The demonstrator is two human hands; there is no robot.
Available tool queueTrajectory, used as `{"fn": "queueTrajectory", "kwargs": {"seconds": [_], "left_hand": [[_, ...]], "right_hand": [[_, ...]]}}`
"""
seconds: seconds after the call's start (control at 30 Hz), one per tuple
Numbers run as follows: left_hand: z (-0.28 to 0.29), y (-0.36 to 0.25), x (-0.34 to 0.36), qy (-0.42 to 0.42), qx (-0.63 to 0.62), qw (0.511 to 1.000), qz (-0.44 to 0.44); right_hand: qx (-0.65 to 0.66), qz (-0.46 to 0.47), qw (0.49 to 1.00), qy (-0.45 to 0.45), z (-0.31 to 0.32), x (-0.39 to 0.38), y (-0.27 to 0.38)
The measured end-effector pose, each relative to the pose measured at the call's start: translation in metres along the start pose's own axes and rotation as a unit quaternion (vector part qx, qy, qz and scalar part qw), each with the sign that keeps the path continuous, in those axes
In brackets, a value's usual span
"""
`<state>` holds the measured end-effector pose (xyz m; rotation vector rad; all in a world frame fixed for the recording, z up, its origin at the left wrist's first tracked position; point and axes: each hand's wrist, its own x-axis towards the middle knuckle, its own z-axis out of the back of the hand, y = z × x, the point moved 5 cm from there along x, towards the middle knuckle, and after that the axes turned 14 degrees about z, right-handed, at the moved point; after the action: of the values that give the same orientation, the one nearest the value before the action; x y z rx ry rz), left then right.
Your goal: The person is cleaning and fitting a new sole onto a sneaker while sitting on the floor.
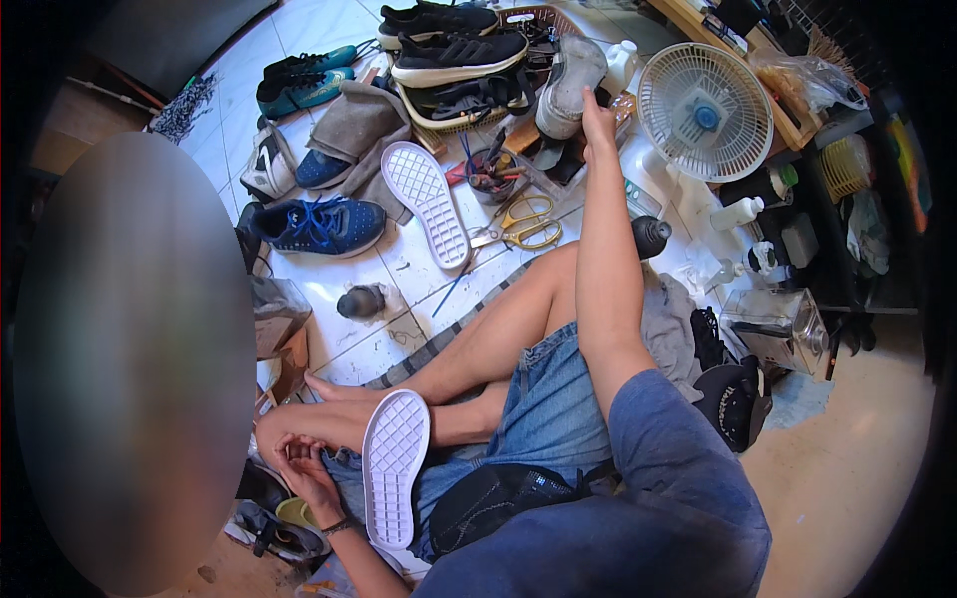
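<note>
Grey shoe (568,78) sits at the upper middle, right of the stacked footwear, its side touched by the right hand (599,125); the other fingers are hidden, so I cannot tell whether the hand is closed on it. From the left, a black-and-white sneaker (264,164) lies on the white floor tiles below a pair of teal lace-up shoes (304,82), with a navy sneaker with blue laces (321,226) nearer the person. Lower down, the left hand (305,466) is empty, its fingers loosely curled. Just beside it, a white shoe sole (396,468) lies on the person's lap, gridded tread facing up; a small dark container (361,301) stands on the tiles above. Farther up lies a second white sole (427,204), also tread up. Next come black sneakers (464,58) piled at a yellowish basket, a bowl of hand tools (493,182), and yellow-handled scissors (507,231) near that second sole. Right of the extended arm are a round white fan (705,118) with a blue hub, a black cap (731,404) and a rectangular metal can (773,329).
</note>
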<state>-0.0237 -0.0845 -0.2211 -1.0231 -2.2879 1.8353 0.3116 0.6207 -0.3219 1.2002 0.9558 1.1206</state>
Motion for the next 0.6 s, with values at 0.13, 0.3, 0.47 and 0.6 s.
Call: {"fn": "queueTrajectory", "kwargs": {"seconds": [0.13, 0.3, 0.47, 0.6], "left_hand": [[-0.012, 0.001, 0.013, 0.031, -0.029, 0.999, 0.025], [0.006, 0.005, 0.008, 0.050, -0.027, 0.998, 0.016], [0.004, 0.005, 0.001, 0.011, 0.045, 0.998, 0.039], [-0.012, 0.017, -0.012, 0.038, 0.225, 0.968, 0.108]], "right_hand": [[0.028, 0.038, 0.999, -0.022, 0.008, 0.015, 0.006], [-0.046, 0.248, 0.963, -0.095, 0.019, -0.047, 0.080], [0.092, 0.267, 0.959, 0.003, 0.036, -0.132, 0.167], [0.251, 0.211, 0.941, 0.083, 0.008, -0.198, 0.176]]}}
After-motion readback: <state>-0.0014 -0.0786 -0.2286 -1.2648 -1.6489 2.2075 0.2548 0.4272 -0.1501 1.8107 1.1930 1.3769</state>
